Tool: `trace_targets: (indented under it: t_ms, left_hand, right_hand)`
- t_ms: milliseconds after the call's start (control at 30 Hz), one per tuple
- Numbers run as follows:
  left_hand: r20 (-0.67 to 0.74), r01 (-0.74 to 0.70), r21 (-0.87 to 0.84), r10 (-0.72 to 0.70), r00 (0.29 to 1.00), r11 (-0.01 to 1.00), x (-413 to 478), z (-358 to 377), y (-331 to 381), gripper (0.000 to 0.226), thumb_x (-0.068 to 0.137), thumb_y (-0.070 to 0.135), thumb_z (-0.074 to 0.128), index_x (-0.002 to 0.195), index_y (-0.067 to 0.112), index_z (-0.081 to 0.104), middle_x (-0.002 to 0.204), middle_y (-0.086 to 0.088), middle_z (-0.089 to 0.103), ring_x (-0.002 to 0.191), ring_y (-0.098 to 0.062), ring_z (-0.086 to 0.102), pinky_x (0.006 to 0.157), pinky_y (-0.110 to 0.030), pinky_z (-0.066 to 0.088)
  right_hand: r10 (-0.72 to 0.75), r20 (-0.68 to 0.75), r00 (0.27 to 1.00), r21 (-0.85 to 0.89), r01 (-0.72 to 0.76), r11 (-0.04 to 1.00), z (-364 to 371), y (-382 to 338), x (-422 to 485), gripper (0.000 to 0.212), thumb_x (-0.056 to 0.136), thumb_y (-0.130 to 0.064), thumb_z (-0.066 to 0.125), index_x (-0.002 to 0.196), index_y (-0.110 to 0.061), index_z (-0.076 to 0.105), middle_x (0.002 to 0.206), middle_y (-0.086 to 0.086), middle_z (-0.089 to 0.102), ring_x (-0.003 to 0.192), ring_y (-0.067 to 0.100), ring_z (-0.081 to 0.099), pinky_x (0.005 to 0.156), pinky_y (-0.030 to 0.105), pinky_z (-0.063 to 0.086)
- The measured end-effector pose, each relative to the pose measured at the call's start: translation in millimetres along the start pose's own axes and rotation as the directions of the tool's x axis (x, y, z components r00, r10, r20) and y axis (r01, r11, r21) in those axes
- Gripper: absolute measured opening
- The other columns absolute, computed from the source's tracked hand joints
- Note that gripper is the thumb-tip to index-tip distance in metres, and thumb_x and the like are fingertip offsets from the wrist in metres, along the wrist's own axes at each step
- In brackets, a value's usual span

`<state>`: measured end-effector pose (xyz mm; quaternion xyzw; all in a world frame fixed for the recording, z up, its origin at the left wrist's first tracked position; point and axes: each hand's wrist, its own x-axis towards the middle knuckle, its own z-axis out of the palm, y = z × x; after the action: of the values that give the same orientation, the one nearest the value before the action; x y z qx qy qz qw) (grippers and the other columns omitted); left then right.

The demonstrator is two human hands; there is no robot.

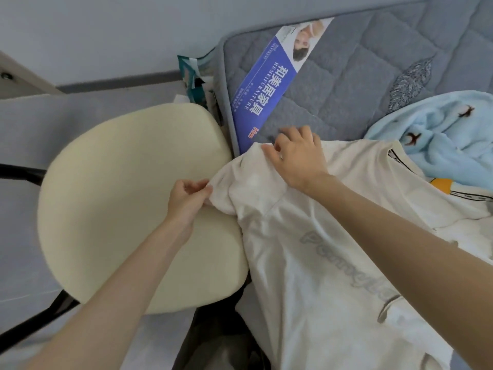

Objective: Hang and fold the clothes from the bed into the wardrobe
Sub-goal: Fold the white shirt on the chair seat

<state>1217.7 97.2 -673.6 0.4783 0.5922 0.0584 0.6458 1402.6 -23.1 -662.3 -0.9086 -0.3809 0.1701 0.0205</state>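
Observation:
A cream T-shirt [306, 263] with grey lettering lies spread over the edge of the grey quilted mattress [346, 76]. My left hand [186, 198] pinches the hem of its sleeve, which hangs over the mattress edge toward the chair. My right hand [296, 156] rests on top of the same sleeve near the shoulder, thumb and fingertips curled onto the fabric. A light blue fleece garment [440, 134] with small dark motifs lies bunched at the right. The wardrobe is out of view.
A cream cushioned chair seat [120, 196] on black legs stands close against the bed at left. A blue printed label [266, 86] lies on the mattress. A teal patterned bag [194, 76] sits between bed and wall. Another white garment with a yellow patch [442, 185] lies under the fleece.

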Motion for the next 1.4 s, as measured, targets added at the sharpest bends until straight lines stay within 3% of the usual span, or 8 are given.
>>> trace_targets:
  t_ms: [267,467,633,767,933,1067,1233,1400]
  left_hand:
    - [0.257,-0.202,0.303,0.124,0.958,0.931,1.3,2.3,-7.6,0.015,0.091,0.007,0.061,0.105,0.006,0.066,0.090,0.000,0.065,0.073,-0.005,0.056,0.056,-0.006,0.041]
    - [-0.047,-0.574,0.246,0.601,0.798,0.781,-7.0,-2.5,-1.0,0.021,0.084,-0.005,0.053,0.086,0.016,0.054,0.089,0.007,0.051,0.077,0.001,0.049,0.067,-0.013,0.039]
    - [-0.023,-0.272,0.267,0.288,0.957,0.924,0.9,-9.6,-17.5,0.042,0.082,0.013,0.070,0.119,0.014,0.049,0.113,-0.001,0.057,0.092,-0.013,0.058,0.078,-0.023,0.047]
    - [-0.001,-0.174,0.369,0.187,0.982,0.913,6.9,-13.3,-20.4,0.030,0.083,0.026,0.070,0.105,0.017,0.053,0.089,0.011,0.061,0.086,-0.013,0.060,0.069,-0.023,0.043]
    - [0.072,-0.192,0.542,0.183,0.981,0.818,11.1,-10.6,-16.6,0.024,0.090,0.026,0.061,0.100,0.005,0.062,0.090,-0.005,0.063,0.086,-0.025,0.058,0.071,-0.030,0.042]
    - [0.191,-0.222,0.272,0.173,0.966,0.936,6.4,-22.1,-9.3,0.013,0.093,0.017,0.059,0.098,0.006,0.054,0.092,-0.010,0.064,0.082,-0.023,0.063,0.077,-0.037,0.056]
    - [0.214,-0.468,0.261,0.422,0.881,0.844,3.1,-36.4,0.5,0.012,0.099,0.019,0.050,0.096,0.014,0.060,0.075,-0.015,0.063,0.064,-0.017,0.054,0.065,-0.033,0.046]
    - [0.249,-0.586,0.552,0.553,0.795,0.593,-6.8,-26.2,1.8,0.022,0.097,0.040,0.049,0.090,0.020,0.056,0.058,0.003,0.047,0.053,-0.004,0.045,0.051,-0.025,0.029]
  right_hand:
    - [0.073,0.385,0.920,0.201,-0.161,0.966,-9.1,-23.7,23.7,0.033,0.082,-0.029,0.063,0.113,-0.018,0.060,0.111,0.005,0.064,0.105,0.026,0.059,0.087,0.033,0.048]
    - [-0.054,-0.183,0.982,0.654,0.163,0.739,-35.3,-28.0,11.8,0.040,0.069,0.014,0.045,0.068,-0.018,0.069,0.097,-0.003,0.067,0.094,0.009,0.059,0.083,0.009,0.041]
    - [0.093,0.143,0.985,0.573,-0.159,0.804,-13.9,-18.3,19.7,0.036,0.092,-0.009,0.049,0.128,-0.013,0.050,0.133,0.004,0.053,0.121,0.018,0.049,0.097,0.022,0.037]
    - [0.144,0.224,0.964,0.330,-0.214,0.920,4.4,-29.6,34.5,0.057,0.092,-0.039,0.057,0.140,-0.015,0.039,0.141,0.008,0.042,0.132,0.028,0.032,0.106,0.036,0.025]
    - [0.183,0.256,0.949,0.450,-0.285,0.847,1.4,-49.0,54.8,0.033,0.086,-0.038,0.066,0.105,-0.014,0.054,0.114,0.007,0.055,0.097,0.020,0.057,0.084,0.031,0.043]
    - [0.207,0.260,0.943,0.763,-0.332,0.554,-8.9,-59.5,57.5,0.013,0.091,-0.015,0.058,0.084,-0.016,0.047,0.088,0.007,0.062,0.061,0.017,0.067,0.064,0.029,0.054]
    - [0.274,0.084,0.958,0.946,-0.163,0.281,-29.3,-48.1,44.7,0.021,0.094,-0.003,0.047,0.096,-0.020,0.058,0.088,0.004,0.063,0.064,0.014,0.062,0.062,0.021,0.051]
    - [0.273,0.070,0.959,0.933,-0.160,0.321,-39.8,-23.4,9.2,0.030,0.089,0.002,0.050,0.079,-0.023,0.064,0.083,-0.003,0.065,0.078,0.010,0.061,0.068,0.014,0.047]
